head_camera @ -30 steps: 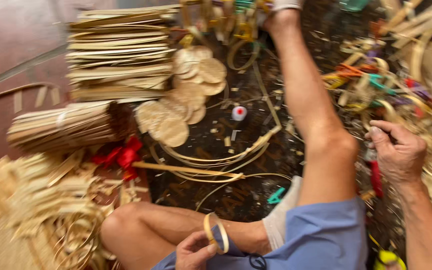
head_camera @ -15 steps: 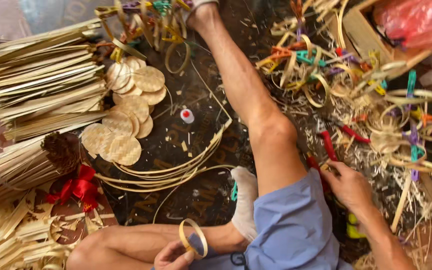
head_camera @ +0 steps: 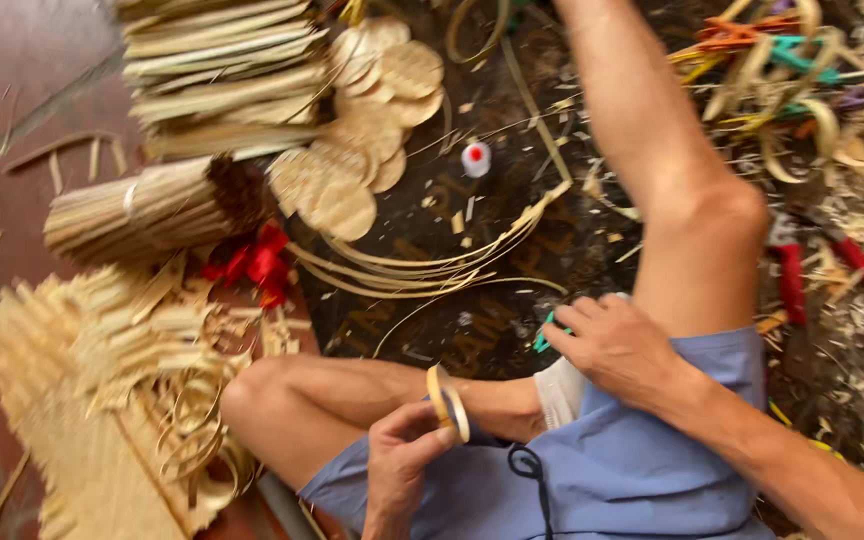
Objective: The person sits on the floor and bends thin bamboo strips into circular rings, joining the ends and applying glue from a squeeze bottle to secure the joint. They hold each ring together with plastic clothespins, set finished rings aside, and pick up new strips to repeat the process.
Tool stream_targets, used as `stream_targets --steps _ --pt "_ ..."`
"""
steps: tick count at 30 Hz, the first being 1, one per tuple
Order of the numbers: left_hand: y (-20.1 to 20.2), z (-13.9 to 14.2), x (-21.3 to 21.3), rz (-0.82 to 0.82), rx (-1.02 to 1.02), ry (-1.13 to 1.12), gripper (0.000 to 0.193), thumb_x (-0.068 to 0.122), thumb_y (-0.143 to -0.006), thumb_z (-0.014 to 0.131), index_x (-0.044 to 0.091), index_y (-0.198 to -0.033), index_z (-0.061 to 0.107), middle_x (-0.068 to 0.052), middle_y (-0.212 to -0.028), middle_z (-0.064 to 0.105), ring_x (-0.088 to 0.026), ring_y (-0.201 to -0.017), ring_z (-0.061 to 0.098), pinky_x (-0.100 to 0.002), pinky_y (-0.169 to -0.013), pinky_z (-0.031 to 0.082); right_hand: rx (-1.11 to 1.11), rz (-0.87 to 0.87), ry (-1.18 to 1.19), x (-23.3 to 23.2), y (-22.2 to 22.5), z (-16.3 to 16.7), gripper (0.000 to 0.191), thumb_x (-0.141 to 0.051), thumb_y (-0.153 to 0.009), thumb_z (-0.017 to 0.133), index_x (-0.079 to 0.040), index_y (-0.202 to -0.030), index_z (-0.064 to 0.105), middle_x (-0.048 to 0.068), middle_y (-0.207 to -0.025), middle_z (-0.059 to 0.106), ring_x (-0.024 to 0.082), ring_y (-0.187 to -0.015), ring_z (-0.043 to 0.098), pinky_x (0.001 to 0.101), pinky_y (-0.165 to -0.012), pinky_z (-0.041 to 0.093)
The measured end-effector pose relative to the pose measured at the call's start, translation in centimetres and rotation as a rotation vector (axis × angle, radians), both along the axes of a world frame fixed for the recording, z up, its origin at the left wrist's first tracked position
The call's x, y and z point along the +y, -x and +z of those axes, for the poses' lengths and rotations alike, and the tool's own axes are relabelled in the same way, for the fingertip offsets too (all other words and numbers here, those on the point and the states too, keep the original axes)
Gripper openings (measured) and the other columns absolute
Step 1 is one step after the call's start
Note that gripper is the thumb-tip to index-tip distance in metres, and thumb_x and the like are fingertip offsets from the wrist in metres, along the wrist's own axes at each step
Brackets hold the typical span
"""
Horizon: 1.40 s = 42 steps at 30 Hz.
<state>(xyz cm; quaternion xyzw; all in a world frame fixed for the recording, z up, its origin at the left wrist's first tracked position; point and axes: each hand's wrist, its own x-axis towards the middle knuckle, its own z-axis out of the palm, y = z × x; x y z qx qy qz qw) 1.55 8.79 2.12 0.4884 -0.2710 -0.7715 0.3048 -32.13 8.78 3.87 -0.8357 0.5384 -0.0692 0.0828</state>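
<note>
Fingers [head_camera: 414, 428] of the left hand [head_camera: 399, 468] are pinching a small bamboo-strip ring [head_camera: 448, 402], holding it upright just above the folded left leg. The right hand [head_camera: 620, 348] is resting curled on the right thigh beside the blue shorts [head_camera: 642, 470], fingertips near a small green object [head_camera: 544, 338] that is mostly hidden; I cannot tell whether the hand is gripping it.

As a judgement, the ring is looking lightly held by thumb and fingertips alone, so it could be springing open or slipping into the litter on the dark mat [head_camera: 492, 300], where pale strips would be masking it. With only one hand on it, any loose strip end could be unwinding.

Going from largest to smallest around the person: a broad pile of split bamboo pieces [head_camera: 82, 390] is lying at the lower left, stacked flat bamboo slats [head_camera: 222, 70] are sitting at the top, and a tied bundle of thin sticks [head_camera: 142, 205] is lying between them. A tangle of coloured strips and shavings [head_camera: 812, 90] is crowding the right side. Woven round discs [head_camera: 352, 160] are overlapping near the slats, long curved strips [head_camera: 422, 265] are arcing across the mat, red-handled pliers [head_camera: 822, 260] are lying beyond the right knee, a red ribbon [head_camera: 257, 262] is lying by the bundle, and a small red-and-white cap [head_camera: 475, 157] is standing alone. The raised right leg is blocking a direct reach toward the pliers.
</note>
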Motion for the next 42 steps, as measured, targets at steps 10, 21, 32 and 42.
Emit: stream_targets --steps 10,21,32,42 --pt "-1.0 1.1 -1.6 0.022 -0.016 0.021 0.023 -0.002 -0.082 0.079 -0.004 -0.105 0.076 -0.005 -0.093 0.076 -0.010 -0.083 0.069 -0.026 -0.079 0.056 -0.187 0.131 -0.390 -6.2 -4.3 -3.1 0.030 -0.017 -0.075 0.068 -0.007 -0.103 0.066 0.009 -0.096 0.066 0.030 -0.088 0.066 0.0424 -0.074 0.052" --pt "-1.5 2.6 -3.0 -0.197 -0.127 0.120 0.025 0.005 -0.084 0.078 -0.003 -0.107 0.078 0.002 -0.087 0.070 -0.005 -0.082 0.060 -0.024 -0.075 0.050 -0.656 0.329 -0.811 -5.8 -8.4 0.0 0.025 -0.020 -0.089 0.070 -0.009 -0.111 0.071 0.009 -0.088 0.068 0.029 -0.085 0.069 0.0415 -0.072 0.054" --pt "-2.4 2.1 -2.8 -0.333 -0.270 0.167 0.025 0.009 -0.083 0.078 -0.002 -0.105 0.078 0.002 -0.084 0.071 -0.007 -0.079 0.060 -0.025 -0.072 0.051 -0.843 0.344 -0.647 -4.9 -8.9 0.4 0.035 -0.022 -0.086 0.075 -0.006 -0.117 0.070 0.012 -0.101 0.071 0.031 -0.092 0.070 0.0415 -0.076 0.056" --pt "14.4 -2.2 -1.0 -0.870 0.127 -0.595 0.031 0.017 -0.080 0.075 0.004 -0.109 0.074 -0.005 -0.092 0.077 -0.015 -0.084 0.069 -0.031 -0.076 0.055 -0.990 -0.357 -0.125 9.2 -2.9 4.1 0.025 -0.013 -0.096 0.073 0.000 -0.116 0.069 0.011 -0.098 0.072 0.026 -0.090 0.072 0.0354 -0.077 0.058"
